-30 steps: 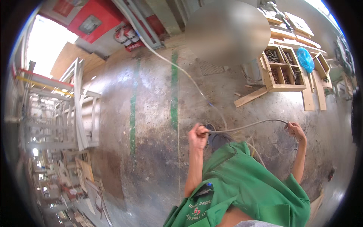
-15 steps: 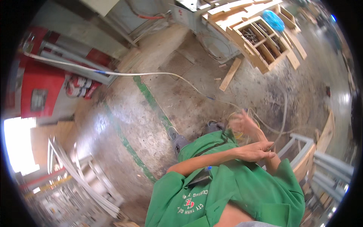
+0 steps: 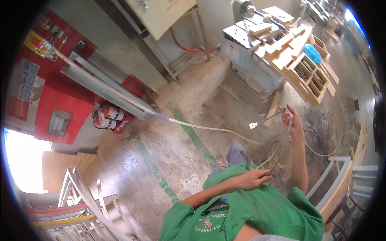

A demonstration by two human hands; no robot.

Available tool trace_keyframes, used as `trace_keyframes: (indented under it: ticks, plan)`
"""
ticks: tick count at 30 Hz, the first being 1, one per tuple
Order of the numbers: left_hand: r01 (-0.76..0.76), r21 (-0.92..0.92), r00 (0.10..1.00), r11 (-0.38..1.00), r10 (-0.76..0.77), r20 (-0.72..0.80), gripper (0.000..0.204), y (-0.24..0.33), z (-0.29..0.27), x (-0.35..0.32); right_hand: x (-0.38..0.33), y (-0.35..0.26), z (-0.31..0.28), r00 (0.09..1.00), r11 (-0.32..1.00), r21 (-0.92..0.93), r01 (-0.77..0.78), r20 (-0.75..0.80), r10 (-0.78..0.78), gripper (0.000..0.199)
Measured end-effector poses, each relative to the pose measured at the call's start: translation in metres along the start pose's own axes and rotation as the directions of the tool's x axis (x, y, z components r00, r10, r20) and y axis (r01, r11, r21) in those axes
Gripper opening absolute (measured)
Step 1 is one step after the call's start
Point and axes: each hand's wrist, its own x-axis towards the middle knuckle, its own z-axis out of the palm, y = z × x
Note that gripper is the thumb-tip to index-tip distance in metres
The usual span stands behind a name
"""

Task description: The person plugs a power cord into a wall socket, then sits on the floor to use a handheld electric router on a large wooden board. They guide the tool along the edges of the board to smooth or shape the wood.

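My right hand (image 3: 292, 119) is raised in front of me, shut on a thin pale electric cord (image 3: 281, 154). The cord's end sticks out to the left of that hand and carries a small white plug (image 3: 253, 125). Below the hand the cord hangs in several loose loops. My left hand (image 3: 254, 179) reaches across my green shirt and pinches the lower part of those loops. More of the cord trails off over the concrete floor to the right (image 3: 337, 144).
A long pale hose (image 3: 201, 129) runs over the floor from the red wall cabinet (image 3: 60, 114), past two fire extinguishers (image 3: 109, 116). A wooden compartment rack (image 3: 307, 72) and a grey machine (image 3: 247, 44) stand ahead. Metal frames (image 3: 86, 201) lie at left, white frames (image 3: 341, 176) at right.
The view has swung toward the wall. My right hand has risen with the plug end, and my left hand has come across to hold the gathered loops.
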Motion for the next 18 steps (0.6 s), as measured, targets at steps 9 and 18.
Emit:
trace_keyframes:
  ticks: [9,18]
  plan:
    - [0.005,0.504,1.000,0.864,0.002,-0.013,0.024,-0.074,-0.177,-0.039,0.241,-0.034,0.081,0.966,0.406,-0.893,-0.194,-0.245,-0.078,0.036]
    - [0.115,0.528,0.180,0.841,0.505,-0.844,0.039,0.012,-0.564,-0.014,0.384,0.029,0.314,0.837,-0.098,-0.899,0.427,0.352,0.419,0.024]
